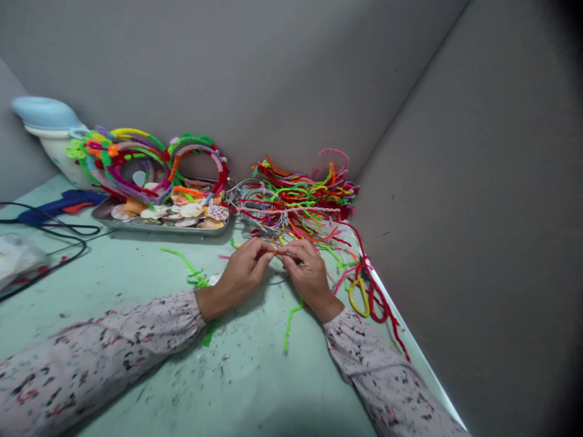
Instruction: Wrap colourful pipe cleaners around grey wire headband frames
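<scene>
My left hand (245, 271) and my right hand (308, 273) meet at the middle of the table, fingertips almost touching. Between them is a small orange pipe cleaner piece (274, 252), pinched by the thumb and fingers of both hands. A thin grey wire loop (279, 282) shows just below the fingers; its ends are hidden. Green pipe cleaner pieces lie close by, one (197, 278) left of my left wrist and another (288, 328) below my right hand. Just beyond my fingers lies a tangle of grey wire headbands (259, 221).
A metal tray (159, 228) of round patterned pieces holds colourful wrapped headbands (136, 164). Behind the hands is a pile of pipe cleaners (310, 188). Scissors (359, 297) lie right. A blue-handled tool (59, 206), black cable (68, 233) and blue-lidded container (64, 145) are left.
</scene>
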`<action>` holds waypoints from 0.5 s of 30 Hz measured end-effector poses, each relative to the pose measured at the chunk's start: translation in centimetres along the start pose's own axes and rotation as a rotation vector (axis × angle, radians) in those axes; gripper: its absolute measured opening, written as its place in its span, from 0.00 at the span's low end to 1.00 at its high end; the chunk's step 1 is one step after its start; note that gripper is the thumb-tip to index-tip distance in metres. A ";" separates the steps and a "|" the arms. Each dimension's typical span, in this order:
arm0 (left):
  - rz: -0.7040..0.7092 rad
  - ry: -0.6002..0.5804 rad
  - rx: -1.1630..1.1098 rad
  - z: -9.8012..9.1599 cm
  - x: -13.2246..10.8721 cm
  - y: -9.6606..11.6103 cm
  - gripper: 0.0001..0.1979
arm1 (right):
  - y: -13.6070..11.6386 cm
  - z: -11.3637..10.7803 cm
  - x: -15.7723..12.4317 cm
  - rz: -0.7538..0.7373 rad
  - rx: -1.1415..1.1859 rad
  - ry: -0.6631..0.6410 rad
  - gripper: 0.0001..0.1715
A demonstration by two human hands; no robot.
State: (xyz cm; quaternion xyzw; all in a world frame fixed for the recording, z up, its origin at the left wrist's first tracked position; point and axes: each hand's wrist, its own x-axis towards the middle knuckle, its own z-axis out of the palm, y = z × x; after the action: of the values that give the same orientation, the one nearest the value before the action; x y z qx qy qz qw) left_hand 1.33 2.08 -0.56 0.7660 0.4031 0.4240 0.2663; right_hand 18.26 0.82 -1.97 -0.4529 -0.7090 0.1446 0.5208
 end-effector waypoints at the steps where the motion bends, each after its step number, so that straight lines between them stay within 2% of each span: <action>1: 0.003 0.002 -0.001 0.0 0.0 0.0 0.07 | 0.0 0.0 0.0 0.004 -0.003 -0.003 0.07; 15: 0.011 0.005 0.008 0.0 0.0 0.2 0.07 | 0.1 -0.1 0.0 -0.023 -0.021 -0.016 0.06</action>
State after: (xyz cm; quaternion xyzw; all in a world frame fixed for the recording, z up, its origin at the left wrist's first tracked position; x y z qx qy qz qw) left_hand 1.40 1.97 -0.46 0.7683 0.4010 0.4258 0.2601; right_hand 18.40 0.83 -1.96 -0.4492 -0.7199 0.1347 0.5117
